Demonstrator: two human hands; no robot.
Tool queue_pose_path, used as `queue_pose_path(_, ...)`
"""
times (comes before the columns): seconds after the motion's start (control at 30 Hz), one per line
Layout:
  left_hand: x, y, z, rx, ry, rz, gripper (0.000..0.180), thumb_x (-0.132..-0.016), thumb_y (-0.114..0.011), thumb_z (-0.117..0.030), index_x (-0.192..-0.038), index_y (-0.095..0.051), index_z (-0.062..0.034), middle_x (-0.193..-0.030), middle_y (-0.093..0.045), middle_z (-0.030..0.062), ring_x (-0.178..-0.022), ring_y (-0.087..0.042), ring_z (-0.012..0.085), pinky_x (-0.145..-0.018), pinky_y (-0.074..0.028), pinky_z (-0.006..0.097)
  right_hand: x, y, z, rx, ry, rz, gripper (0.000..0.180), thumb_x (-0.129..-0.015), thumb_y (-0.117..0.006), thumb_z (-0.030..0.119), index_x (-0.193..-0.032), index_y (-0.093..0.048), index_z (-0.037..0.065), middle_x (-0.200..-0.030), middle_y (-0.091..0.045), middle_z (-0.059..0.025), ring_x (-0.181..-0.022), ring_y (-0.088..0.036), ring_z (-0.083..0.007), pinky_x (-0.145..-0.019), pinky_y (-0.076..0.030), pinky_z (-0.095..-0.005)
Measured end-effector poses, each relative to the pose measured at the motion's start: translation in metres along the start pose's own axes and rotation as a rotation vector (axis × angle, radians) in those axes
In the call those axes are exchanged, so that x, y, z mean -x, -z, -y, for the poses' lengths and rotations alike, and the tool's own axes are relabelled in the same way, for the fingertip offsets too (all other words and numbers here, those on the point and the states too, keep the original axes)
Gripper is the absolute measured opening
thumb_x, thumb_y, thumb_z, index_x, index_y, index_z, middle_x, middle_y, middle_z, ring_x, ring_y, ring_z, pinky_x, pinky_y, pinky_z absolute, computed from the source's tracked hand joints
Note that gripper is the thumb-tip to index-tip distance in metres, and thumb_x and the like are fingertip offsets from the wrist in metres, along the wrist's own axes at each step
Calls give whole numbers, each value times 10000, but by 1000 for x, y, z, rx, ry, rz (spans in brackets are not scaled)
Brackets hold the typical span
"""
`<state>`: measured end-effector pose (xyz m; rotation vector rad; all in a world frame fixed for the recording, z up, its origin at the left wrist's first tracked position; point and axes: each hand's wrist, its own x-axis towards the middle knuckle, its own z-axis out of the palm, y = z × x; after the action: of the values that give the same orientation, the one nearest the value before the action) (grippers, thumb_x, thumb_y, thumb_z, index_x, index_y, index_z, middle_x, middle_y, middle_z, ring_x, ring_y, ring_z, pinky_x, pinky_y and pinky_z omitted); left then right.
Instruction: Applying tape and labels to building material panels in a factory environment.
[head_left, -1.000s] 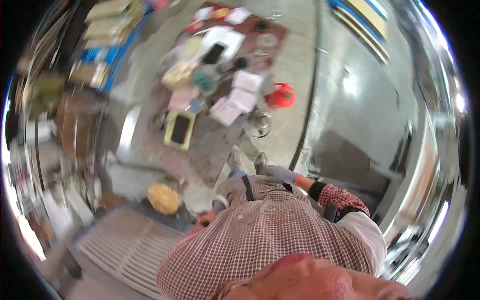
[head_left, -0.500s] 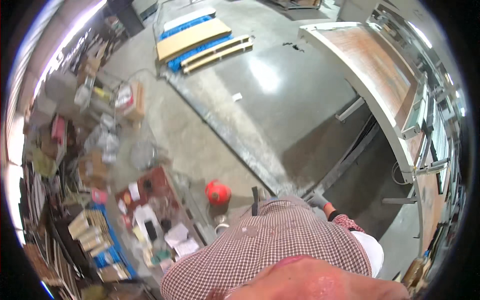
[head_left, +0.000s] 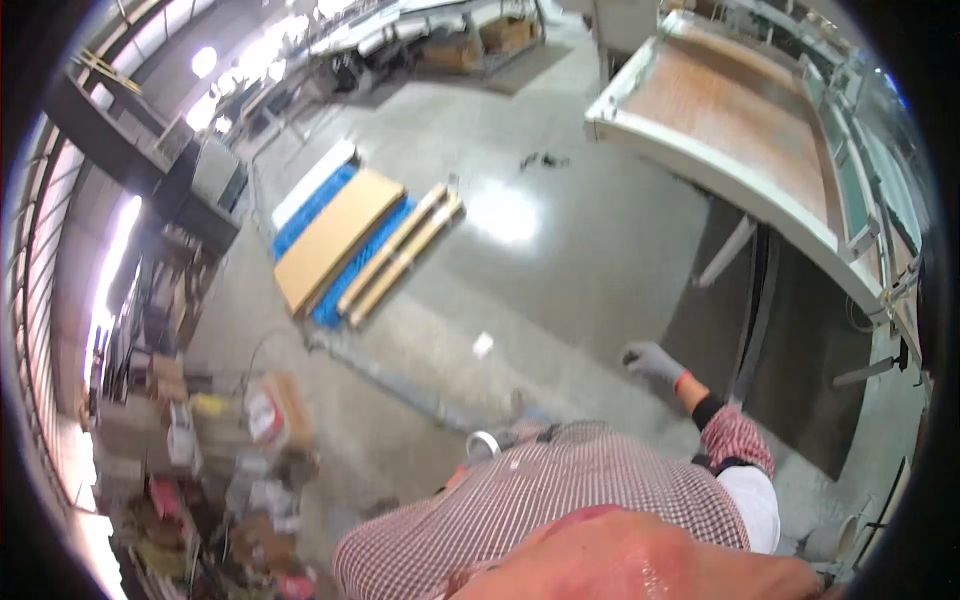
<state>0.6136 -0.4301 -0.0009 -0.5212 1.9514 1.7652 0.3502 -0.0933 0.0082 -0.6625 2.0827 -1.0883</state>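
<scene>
My right hand (head_left: 655, 363), in a grey glove with a red cuff, hangs out in front to the right, above the bare grey floor. Its dark-tipped fingers are curled in, and I see nothing in them. On my left, a white ring (head_left: 483, 444) like a roll of tape shows at the edge of my checked shirt (head_left: 540, 490), beside a bit of bare forearm. My left hand is mostly hidden there by the shirt and blur, so its fingers do not show.
Ahead to the left, flat tan boards (head_left: 345, 240) lie on blue sheeting on the floor. A large white-framed table (head_left: 730, 120) with a wooden top and legs stands at right. Cartons (head_left: 280, 415) and clutter line the left side. A floor strip (head_left: 400, 385) crosses in front.
The view has swung toward the left and up; the red helmet and littered low table have left it. My right hand has come out from beside my body. The white ring has shifted along with me.
</scene>
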Motion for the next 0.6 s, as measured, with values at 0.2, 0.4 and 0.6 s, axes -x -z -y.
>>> queue_pose_path(0.2,-241,134,-73,-1232,-506,283,339,-890,-450,-248,-1160,-546,-66,-1214,-558,117,-1131,-504,242,-959,-385,341,-67,-36,-261,997,-392,-61,156,-734,-590,176,-784,-708,89,-856,-674,-130,-774,-633,-291,-657,-493,-359)
queue_pose_path(0.4,-425,231,-274,-178,-289,145,342,-867,-583,-201,-1156,-512,-32,-957,-597,19,-793,-558,120,-693,-464,253,-115,-55,-209,403,-702,-63,355,-759,-604,289,-1039,-634,72,-998,-638,-190,-899,-621,-309,-779,-484,-412)
queue_pose_path(0.6,-586,333,-293,215,-39,177,290,-882,-579,-210,-1138,-504,-95,-965,-606,37,-849,-582,159,-726,-484,301,-313,60,-216,404,-673,-44,274,-737,-617,289,-911,-670,85,-941,-650,-169,-879,-615,-321,-769,-480,-422)
